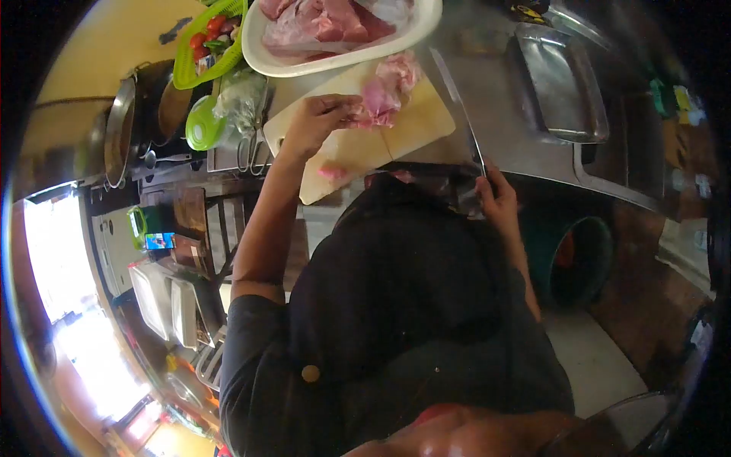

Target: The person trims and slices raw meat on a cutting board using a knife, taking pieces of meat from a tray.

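Observation:
A cutting board [422,128] lies on the metal counter, with a piece of raw meat [384,90] on its upper part. My left hand [316,122] is closed on the near left edge of that meat. A small pink scrap [332,174] rests on the board's lower left part. To the right of the board, my right hand [496,196] grips the handle of a long knife [457,95], whose blade points away from me. Just beyond the board stands a white tub [343,68] holding large pieces of raw meat.
A green basket [185,65] of red vegetables, a green round lid [204,123], a plastic bag [242,99] and scissors [251,152] are at the left. Pans [122,129] stand farther left. A metal tray [562,84] sits at the right, above a round green bin [582,259].

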A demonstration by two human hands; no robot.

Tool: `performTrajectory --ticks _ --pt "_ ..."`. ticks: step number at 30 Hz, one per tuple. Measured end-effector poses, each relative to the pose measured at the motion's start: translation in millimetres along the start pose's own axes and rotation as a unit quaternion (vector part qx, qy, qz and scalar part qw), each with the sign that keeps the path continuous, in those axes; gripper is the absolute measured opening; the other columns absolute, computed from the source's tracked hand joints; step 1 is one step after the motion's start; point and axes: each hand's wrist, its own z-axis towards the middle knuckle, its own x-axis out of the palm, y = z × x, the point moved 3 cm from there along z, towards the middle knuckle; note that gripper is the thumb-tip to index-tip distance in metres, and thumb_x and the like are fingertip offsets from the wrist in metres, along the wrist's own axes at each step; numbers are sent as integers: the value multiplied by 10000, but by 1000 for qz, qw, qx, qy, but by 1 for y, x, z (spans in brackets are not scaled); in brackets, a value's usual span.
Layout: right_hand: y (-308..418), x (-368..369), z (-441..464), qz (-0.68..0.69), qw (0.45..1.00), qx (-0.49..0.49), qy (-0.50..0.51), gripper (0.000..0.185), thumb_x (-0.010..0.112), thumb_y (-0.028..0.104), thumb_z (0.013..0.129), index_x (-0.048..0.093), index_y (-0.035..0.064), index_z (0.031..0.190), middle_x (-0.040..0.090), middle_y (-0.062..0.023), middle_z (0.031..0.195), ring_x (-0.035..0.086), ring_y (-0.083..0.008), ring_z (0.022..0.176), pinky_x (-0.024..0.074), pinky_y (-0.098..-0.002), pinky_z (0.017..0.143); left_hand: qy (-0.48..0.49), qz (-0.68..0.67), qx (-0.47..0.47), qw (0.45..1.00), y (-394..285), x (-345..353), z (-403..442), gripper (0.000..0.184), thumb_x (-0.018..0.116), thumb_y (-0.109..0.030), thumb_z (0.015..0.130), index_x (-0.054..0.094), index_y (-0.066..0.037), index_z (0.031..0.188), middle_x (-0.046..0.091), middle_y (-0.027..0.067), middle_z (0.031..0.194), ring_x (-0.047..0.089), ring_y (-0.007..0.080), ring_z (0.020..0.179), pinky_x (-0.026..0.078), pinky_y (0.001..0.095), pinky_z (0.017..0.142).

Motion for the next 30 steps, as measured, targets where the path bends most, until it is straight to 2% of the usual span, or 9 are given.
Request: performTrajectory --ticks 4,7,10,13,16,22,25,28,30 --pt "-1 0 -3 55 998 20 -20 436 583 161 934 485 56 1345 525 24 748 435 -29 602 350 -174 523 17 -3 23 1000 -2 9 12 295 601 -97 873 628 59 1122 678 115 991 651 156 819 539 289 757" --pt "-1 -2 -6 55 998 -3 -25 431 578 157 936 487 57 1345 513 28 727 434 -28 594 349 -176 517 -16 278 128 952 -19 30 31 259 613 -76 831 674 -17 1076 695 114 935 656 134 792 523 268 720" --pt "4 -1 -9 65 998 4 -26 430 573 153 937 486 56 1347 510 29 719 432 -27 589 347 -178 511 -75 310 152 935 -18 51 67 226 646 -102 774 702 -78 992 687 125 867 666 183 755 520 309 682" --pt "16 0 -13 57 997 37 -23 432 573 150 936 485 48 1346 522 23 733 438 -32 605 356 -181 531 -113 492 232 832 -16 65 79 177 661 -144 743 700 -90 907 664 135 840 642 295 716 522 393 683" --pt "8 -1 -11 29 999 30 -26 437 576 154 936 482 36 1346 539 15 752 462 -44 638 380 -187 566 -128 502 256 816 -9 66 80 189 667 -178 713 690 -87 877 651 127 840 616 341 746 507 444 732" --pt "0 3 -8 14 999 -19 -32 454 584 167 935 472 3 1343 554 6 764 491 -63 673 408 -197 607 -18 456 370 810 -22 57 55 240 642 -109 684 680 -82 919 644 141 866 608 324 828 487 415 769" --pt "-4 8 -4 14 999 -26 -33 450 581 165 939 469 1 1343 553 5 762 484 -54 655 401 -190 585 -45 374 357 855 -25 51 51 251 639 -57 682 681 -69 929 639 139 858 608 315 835 484 412 753" --pt "-4 9 1 26 1000 -3 -15 442 573 160 944 467 16 1348 547 7 753 471 -45 631 391 -186 559 -43 367 269 889 -38 52 39 303 629 -19 696 673 -74 991 640 139 904 606 314 854 487 421 770" --pt "-6 10 3 22 999 -21 -9 436 568 158 947 467 26 1350 543 10 746 462 -38 617 384 -184 543 -27 433 289 853 -29 43 30 327 618 -23 717 655 -76 1037 635 148 935 607 316 850 489 428 772"
